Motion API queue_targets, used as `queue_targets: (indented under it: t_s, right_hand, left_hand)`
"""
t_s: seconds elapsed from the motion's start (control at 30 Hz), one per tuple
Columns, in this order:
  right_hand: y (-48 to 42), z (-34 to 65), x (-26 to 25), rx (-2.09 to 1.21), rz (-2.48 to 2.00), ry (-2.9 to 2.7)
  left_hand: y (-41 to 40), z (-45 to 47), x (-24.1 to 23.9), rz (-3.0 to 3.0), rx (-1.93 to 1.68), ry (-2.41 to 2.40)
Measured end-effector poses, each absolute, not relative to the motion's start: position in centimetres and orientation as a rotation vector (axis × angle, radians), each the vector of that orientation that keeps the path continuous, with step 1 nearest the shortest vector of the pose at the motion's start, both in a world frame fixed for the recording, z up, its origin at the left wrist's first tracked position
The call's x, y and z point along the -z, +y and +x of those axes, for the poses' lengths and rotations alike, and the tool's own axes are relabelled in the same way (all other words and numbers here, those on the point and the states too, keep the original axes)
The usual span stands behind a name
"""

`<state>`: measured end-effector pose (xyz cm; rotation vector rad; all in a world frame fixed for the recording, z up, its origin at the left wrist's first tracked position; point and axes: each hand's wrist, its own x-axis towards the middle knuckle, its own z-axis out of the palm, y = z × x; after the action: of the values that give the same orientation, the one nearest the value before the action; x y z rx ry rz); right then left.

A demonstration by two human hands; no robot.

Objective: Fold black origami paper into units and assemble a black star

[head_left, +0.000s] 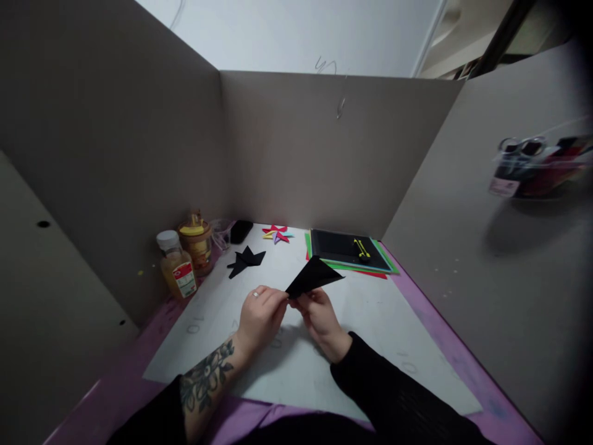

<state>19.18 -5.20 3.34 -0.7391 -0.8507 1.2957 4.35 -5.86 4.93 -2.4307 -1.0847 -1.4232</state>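
A folded black paper triangle (314, 275) is held just above the white sheet (370, 334) on the desk. My left hand (260, 316), with a ring on one finger, pinches the near left tip of the triangle. From the right, my right hand (322, 318) grips the same near edge, fingers curled around it. Both hands meet at the paper's lower corner, and its point sticks out to the right and away from me.
A folded black paper shape (246, 260) lies farther back, a multicoloured paper star (277, 233) behind it. Coloured paper sheets (349, 250) topped by black lie at back right. A bottle (177, 266) and a jar (197, 243) stand at left. Grey partition walls surround the desk.
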Motion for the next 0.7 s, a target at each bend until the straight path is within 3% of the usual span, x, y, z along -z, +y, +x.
queue_targets:
  t_s: [0.2,0.47,0.57,0.7]
  right_hand:
    - [-5.1,19.3,-3.3,-1.415,-0.677,-0.769]
    - [-5.0,19.1,-2.5,-1.261,-0.801,-0.997]
    - [-5.1,19.1,-2.6,-1.26,-0.842,-0.999]
    - [-5.1,19.0,-2.7,-1.285,-0.862,-0.916]
  left_hand:
    - [-5.4,4.3,-4.9,-2.681,1.805,-1.335]
    - [-5.0,5.2,-4.7,-2.707,2.53,-1.943]
    - [-5.2,5.6,-4.7,-2.788,2.476,-2.084]
    - [-5.2,5.9,-4.2,-3.033,2.075,-2.18]
